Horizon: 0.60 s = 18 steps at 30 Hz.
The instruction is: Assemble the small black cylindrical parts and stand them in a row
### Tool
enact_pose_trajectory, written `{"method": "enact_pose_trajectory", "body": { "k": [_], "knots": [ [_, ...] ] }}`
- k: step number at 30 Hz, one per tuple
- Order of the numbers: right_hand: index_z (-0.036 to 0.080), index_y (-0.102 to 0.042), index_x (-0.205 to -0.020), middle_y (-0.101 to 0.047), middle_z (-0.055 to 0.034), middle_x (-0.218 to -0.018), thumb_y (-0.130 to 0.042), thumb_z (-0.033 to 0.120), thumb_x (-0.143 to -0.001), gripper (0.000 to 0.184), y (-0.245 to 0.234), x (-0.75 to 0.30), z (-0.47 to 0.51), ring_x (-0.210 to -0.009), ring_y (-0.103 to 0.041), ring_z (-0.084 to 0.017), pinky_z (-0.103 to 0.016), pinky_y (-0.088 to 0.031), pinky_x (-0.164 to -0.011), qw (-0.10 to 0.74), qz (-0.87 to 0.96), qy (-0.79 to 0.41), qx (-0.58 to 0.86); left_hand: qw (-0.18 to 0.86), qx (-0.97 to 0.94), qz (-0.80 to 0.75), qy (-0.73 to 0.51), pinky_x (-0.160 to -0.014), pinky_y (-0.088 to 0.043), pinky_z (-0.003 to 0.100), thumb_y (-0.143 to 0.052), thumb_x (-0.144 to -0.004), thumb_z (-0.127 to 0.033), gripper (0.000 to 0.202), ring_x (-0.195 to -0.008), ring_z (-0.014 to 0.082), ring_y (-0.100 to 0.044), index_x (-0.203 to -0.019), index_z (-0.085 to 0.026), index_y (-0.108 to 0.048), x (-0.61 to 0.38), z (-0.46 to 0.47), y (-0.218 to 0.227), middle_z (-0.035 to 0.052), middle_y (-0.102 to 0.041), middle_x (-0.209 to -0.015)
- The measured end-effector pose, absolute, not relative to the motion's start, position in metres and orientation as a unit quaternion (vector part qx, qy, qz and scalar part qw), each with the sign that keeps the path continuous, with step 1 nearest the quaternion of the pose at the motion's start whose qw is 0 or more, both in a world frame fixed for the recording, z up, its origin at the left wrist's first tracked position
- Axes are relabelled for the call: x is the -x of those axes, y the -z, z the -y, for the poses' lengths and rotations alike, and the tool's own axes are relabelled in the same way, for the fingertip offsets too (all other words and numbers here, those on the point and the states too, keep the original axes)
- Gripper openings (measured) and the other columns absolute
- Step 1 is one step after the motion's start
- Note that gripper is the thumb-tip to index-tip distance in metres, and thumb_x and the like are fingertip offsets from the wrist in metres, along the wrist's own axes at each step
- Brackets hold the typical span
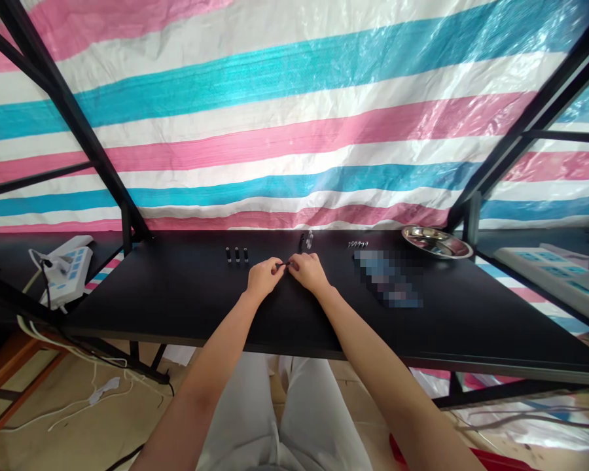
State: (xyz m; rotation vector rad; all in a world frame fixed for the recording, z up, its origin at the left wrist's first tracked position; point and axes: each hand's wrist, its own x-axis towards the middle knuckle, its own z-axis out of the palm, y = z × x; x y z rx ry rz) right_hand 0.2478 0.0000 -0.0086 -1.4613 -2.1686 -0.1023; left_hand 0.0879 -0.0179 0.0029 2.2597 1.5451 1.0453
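My left hand (264, 277) and my right hand (310, 271) meet over the middle of the black table, fingertips pinched. Between them is a small thin dark piece (285, 263), held from both sides; its kind is too small to make out. Left of my hands, three short black cylinders (237, 255) with pale ends stand in a row. Just beyond my right hand lie a small black part (302, 241) and some clear small parts (309, 239). Farther right is a row of several tiny shiny pieces (358, 244).
A shiny round metal dish (409, 233) sits at the table's back right. In front of it lies a blurred-out flat object (390, 280). Black frame posts rise at both sides before a striped sheet (294, 150). Power strips (71, 271) with cables lie at the left.
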Motion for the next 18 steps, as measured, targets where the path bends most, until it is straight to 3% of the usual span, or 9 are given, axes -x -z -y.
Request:
{"method": "enact_pose_trajectory", "body": {
  "k": [11, 18],
  "knots": [
    [0.015, -0.058, -0.082, -0.062, -0.0054, -0.073, -0.048, 0.02, -0.081, 0.011, 0.0122, -0.247, -0.0009, -0.074, -0.053, -0.018, -0.029, -0.025, -0.073, 0.232, 0.825, 0.066, 0.511, 0.113, -0.763, -0.541, -0.335, -0.061, -0.039, 0.022, -0.054, -0.079, -0.029, 0.015, -0.062, 0.012, -0.055, -0.09, -0.023, -0.062, -0.0871, 0.0199, -0.008, -0.0027, -0.06, -0.064],
    [0.017, -0.059, -0.085, -0.061, -0.0025, -0.069, -0.048, 0.022, -0.081, 0.013, 0.0121, -0.2428, -0.0009, -0.069, -0.054, -0.016, -0.029, -0.029, -0.073, 0.26, 0.808, 0.013, 0.529, 0.128, -0.756, -0.54, -0.349, -0.058, -0.038, 0.022, -0.053, -0.08, -0.032, 0.014, -0.059, 0.0117, -0.055, -0.088, -0.024, -0.061, -0.0879, 0.0195, -0.0055, -0.003, -0.061, -0.064]
  ]
}}
